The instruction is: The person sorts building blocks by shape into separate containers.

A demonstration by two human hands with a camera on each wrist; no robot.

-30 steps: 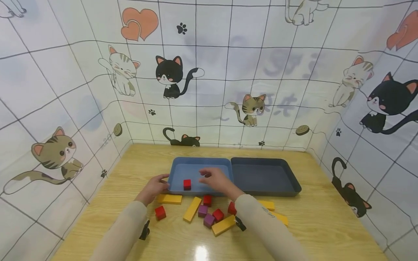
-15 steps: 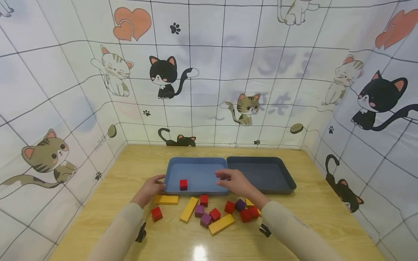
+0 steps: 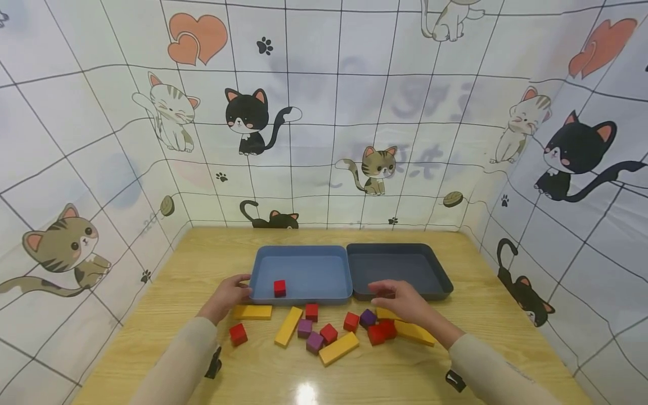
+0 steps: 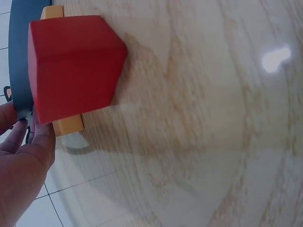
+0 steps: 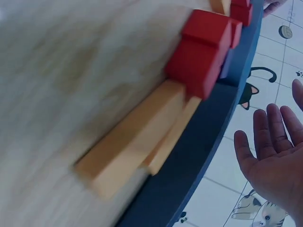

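You've one red cube [image 3: 279, 288] in the light blue tray [image 3: 302, 253] — the rest wait on the bench [image 3: 506, 337]; right hand [image 3: 400, 301] fingers spread, empty, left hand [image 3: 229, 295] touching the tray's edge

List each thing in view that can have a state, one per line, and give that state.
Light blue tray: holds one red cube.
Dark tray: nothing in it.
Left hand: fingers touching the light blue tray's near left corner.
Right hand: open, empty, above the loose blocks.
Loose blocks: scattered on the table.
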